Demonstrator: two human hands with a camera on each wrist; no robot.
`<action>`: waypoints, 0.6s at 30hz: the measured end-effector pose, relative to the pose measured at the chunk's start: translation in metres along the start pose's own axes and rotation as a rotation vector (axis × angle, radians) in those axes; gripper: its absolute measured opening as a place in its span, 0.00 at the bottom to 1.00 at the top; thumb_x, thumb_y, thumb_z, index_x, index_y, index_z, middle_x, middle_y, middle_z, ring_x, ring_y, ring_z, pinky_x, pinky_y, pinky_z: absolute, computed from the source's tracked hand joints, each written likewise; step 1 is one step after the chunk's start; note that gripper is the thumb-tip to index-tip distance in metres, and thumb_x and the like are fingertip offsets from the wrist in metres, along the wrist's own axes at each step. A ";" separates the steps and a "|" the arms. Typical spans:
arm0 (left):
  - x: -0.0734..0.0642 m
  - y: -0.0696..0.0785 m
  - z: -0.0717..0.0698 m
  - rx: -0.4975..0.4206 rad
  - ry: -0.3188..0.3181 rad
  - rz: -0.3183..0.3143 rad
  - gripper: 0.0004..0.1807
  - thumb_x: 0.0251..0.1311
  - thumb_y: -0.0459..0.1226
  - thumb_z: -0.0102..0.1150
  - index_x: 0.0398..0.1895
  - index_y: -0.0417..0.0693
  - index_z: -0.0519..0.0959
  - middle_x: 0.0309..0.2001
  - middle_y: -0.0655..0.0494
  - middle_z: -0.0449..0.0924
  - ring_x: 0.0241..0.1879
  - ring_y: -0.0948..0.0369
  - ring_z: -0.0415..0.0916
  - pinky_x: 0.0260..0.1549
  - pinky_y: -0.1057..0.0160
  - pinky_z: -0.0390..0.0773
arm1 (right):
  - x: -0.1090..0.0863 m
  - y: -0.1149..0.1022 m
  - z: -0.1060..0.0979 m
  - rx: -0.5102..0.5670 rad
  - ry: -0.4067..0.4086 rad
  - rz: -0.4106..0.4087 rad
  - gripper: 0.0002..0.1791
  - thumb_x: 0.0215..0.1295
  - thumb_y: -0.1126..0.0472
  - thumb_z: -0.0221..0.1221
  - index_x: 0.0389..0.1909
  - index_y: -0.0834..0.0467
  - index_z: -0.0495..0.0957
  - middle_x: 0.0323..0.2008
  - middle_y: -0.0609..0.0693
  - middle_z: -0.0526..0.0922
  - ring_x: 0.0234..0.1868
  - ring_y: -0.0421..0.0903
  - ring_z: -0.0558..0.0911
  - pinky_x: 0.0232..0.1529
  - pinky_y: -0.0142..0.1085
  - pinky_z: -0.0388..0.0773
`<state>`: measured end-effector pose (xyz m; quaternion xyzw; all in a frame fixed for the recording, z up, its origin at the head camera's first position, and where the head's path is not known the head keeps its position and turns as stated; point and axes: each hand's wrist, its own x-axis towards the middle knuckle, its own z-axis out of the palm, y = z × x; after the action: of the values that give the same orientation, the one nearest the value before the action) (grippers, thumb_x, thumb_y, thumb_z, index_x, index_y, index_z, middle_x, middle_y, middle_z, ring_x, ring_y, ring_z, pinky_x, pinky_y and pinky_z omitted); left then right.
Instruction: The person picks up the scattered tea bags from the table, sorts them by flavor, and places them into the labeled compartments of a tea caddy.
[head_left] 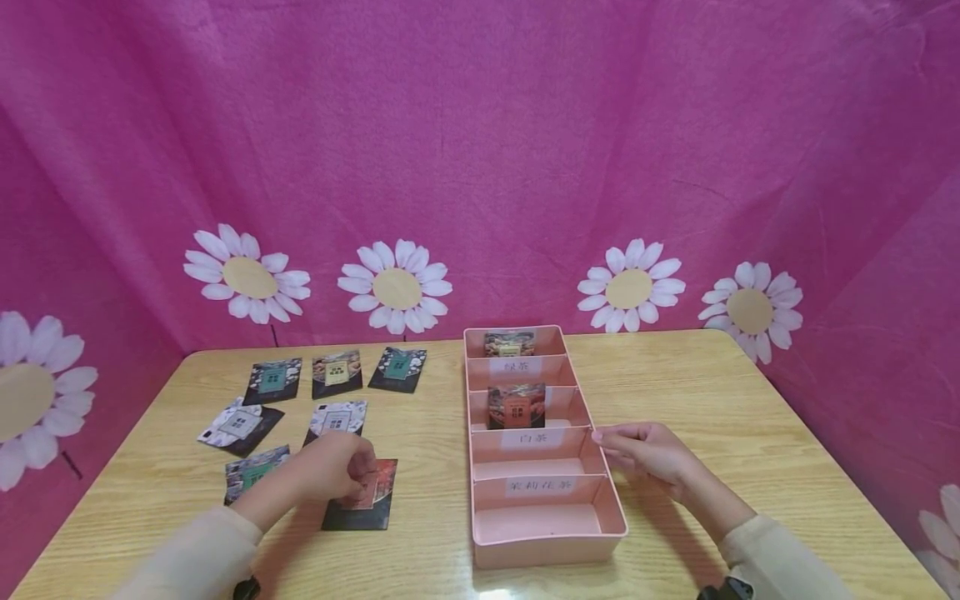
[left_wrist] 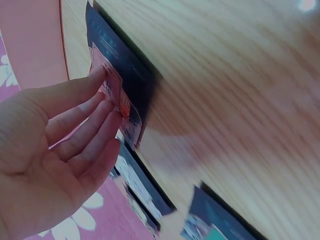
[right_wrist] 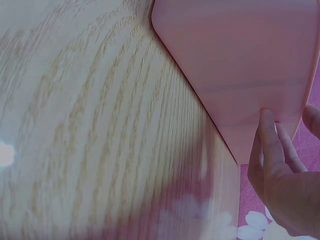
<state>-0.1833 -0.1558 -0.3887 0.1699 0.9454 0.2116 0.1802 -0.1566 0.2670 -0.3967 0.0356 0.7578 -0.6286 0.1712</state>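
My left hand (head_left: 330, 471) reaches over a red and black tea packet (head_left: 382, 500) lying on the table. In the left wrist view, its thumb and fingertips touch the packet's printed face (left_wrist: 132, 65), near the red label, with a gap between thumb and fingers. To the right stands a pink divided box (head_left: 551, 550) with paper labels on its dividers. My right hand (head_left: 648, 450) holds the box's right side, thumb at the rim and fingers against the outer wall (right_wrist: 235, 60). Another red tea packet (head_left: 517, 407) leans upright inside a middle compartment; a yellow-labelled packet (head_left: 510, 343) is in the rearmost one.
Several tea packets lie left on the wooden table (head_left: 427, 550): green-labelled ones (head_left: 273, 379), (head_left: 399, 368), a yellow-labelled one (head_left: 337, 372), white ones (head_left: 240, 425), (head_left: 337, 415), and another green one (head_left: 257, 471) partly behind my left arm. A pink flowered cloth (head_left: 480, 167) hangs behind.
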 end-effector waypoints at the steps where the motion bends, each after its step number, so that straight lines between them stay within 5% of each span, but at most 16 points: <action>1: 0.001 0.002 0.001 0.000 0.000 -0.001 0.12 0.43 0.26 0.71 0.29 0.48 0.81 0.27 0.58 0.79 0.31 0.62 0.73 0.34 0.60 0.78 | 0.000 0.000 0.000 -0.002 -0.001 -0.001 0.30 0.64 0.55 0.61 0.56 0.77 0.71 0.46 0.47 0.86 0.44 0.32 0.82 0.49 0.29 0.80; 10: 0.011 0.020 0.009 -0.026 -0.019 0.015 0.11 0.46 0.26 0.70 0.30 0.50 0.82 0.28 0.59 0.79 0.31 0.62 0.73 0.36 0.60 0.79 | 0.000 0.000 0.001 -0.018 0.018 0.016 0.32 0.63 0.55 0.62 0.56 0.78 0.70 0.47 0.49 0.85 0.44 0.32 0.82 0.50 0.30 0.80; 18: 0.007 0.019 0.000 -0.041 -0.002 0.004 0.11 0.45 0.29 0.72 0.32 0.48 0.82 0.30 0.57 0.81 0.33 0.61 0.74 0.40 0.58 0.80 | -0.001 -0.001 0.001 -0.001 0.014 0.013 0.30 0.63 0.55 0.62 0.55 0.77 0.72 0.46 0.47 0.85 0.44 0.32 0.82 0.50 0.29 0.80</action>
<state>-0.1846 -0.1369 -0.3812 0.1685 0.9403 0.2310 0.1844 -0.1558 0.2656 -0.3957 0.0448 0.7590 -0.6268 0.1701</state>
